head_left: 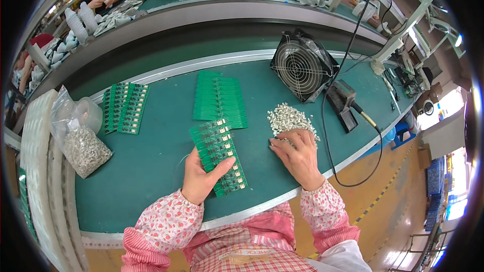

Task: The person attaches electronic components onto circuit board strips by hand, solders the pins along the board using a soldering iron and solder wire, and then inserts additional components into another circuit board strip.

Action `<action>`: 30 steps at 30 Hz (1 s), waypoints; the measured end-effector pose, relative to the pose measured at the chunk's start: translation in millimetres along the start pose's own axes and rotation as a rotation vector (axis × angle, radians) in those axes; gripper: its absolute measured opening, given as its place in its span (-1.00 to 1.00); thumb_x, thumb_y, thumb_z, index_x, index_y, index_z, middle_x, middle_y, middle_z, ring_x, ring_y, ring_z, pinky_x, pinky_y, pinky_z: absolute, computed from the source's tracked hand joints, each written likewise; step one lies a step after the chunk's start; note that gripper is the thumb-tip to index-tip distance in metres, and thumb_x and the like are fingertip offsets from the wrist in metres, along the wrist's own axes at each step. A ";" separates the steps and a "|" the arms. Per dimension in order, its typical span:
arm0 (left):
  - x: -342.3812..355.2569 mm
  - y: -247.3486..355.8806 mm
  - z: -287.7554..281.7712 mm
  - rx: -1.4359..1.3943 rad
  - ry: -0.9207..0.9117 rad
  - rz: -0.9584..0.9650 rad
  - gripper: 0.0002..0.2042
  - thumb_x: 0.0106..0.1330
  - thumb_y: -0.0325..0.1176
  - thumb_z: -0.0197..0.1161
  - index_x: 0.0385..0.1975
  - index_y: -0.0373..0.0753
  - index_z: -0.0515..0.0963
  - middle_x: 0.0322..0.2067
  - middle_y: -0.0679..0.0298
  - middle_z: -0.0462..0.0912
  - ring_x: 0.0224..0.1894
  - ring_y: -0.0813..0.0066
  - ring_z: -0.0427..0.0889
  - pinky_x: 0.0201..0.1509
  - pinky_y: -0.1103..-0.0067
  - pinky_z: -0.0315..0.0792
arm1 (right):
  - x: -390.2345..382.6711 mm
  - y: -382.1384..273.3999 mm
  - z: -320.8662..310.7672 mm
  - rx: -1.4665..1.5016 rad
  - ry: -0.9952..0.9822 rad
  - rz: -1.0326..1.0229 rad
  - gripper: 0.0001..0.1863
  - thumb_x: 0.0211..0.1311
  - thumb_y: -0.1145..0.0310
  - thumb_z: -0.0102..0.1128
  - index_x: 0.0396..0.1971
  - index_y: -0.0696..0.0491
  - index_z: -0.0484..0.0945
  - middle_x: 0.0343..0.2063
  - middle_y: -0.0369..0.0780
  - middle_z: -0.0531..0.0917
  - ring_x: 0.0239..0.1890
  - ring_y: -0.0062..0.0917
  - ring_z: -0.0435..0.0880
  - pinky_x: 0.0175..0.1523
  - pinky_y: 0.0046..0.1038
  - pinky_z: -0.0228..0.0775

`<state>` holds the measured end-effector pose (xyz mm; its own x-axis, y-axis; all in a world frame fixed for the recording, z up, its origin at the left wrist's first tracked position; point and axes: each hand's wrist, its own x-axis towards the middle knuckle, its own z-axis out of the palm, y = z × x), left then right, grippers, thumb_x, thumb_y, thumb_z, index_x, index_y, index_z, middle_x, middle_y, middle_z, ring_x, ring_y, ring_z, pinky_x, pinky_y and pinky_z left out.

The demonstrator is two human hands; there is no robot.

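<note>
One green circuit-board strip (218, 157) sits in the left hand (201, 177), thumb clamped across its upper face and the other fingers hidden beneath it, so the strip is pinched between them. It is a long, flat panel of small joined boards with gold-coloured pads along one edge, tilted from ten o'clock to four o'clock above the table. At three o'clock from it, the right hand (298, 157) lies palm down with fingers bent, the tips pressing into the near edge of a heap of small silvery metal parts (290, 119); whether a part is caught between the fingertips cannot be told.

Outward at twelve o'clock from the strip lies a fanned stack of green boards (220, 99), and at ten o'clock a second batch of darker populated boards (125, 107), both flat on the matte green table mat (151, 166). At nine o'clock a clear plastic bag of the same silvery parts (83, 146) slumps by white foam trays (38, 171). At one o'clock stands a black wire-grilled fan (302, 65), and at two o'clock a soldering iron (353, 106) rests on its stand, its black cable looping over the table edge. Other people's hands work beyond the grey conveyor (212, 17).
</note>
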<state>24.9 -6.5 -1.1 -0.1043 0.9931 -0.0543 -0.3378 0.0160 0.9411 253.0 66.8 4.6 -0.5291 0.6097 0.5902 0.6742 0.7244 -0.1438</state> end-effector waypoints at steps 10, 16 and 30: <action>-0.5 1.8 1.2 -0.005 0.004 -0.017 -0.68 0.12 -0.55 0.30 -0.11 -0.28 0.43 -0.29 0.32 0.59 -0.30 0.60 0.58 -0.20 0.60 0.51 | 4.1 -33.1 10.3 0.593 0.075 0.493 -0.89 0.04 0.54 0.29 -0.39 0.12 0.58 -0.42 -0.26 0.63 -0.40 -0.54 0.59 -0.24 -0.55 0.41; -1.2 -0.7 -1.1 0.058 0.026 0.024 -0.67 0.15 -0.55 0.29 -0.08 -0.31 0.41 -0.26 0.30 0.59 -0.26 0.62 0.58 -0.18 0.63 0.50 | 21.7 -65.0 21.2 1.486 -0.098 0.881 -0.87 0.26 0.38 0.15 -0.31 0.13 0.49 -0.27 -0.26 0.59 -0.19 -0.65 0.53 -0.10 -0.57 0.38; -4.5 -2.7 1.7 0.224 0.073 0.111 -0.67 0.13 -0.52 0.28 -0.09 -0.32 0.42 -0.27 0.30 0.61 -0.26 0.64 0.57 -0.17 0.64 0.46 | 26.4 -87.2 39.2 1.601 -0.091 0.968 -0.86 0.28 0.34 0.13 -0.30 0.09 0.45 -0.44 -0.41 0.48 -0.36 -0.78 0.39 -0.21 -0.69 0.23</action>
<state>27.9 -10.9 -2.8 -0.1993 0.9792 0.0371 -0.1059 -0.0592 0.9926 160.0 32.3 1.7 -0.3671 0.9142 -0.1716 -0.3126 -0.2951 -0.9029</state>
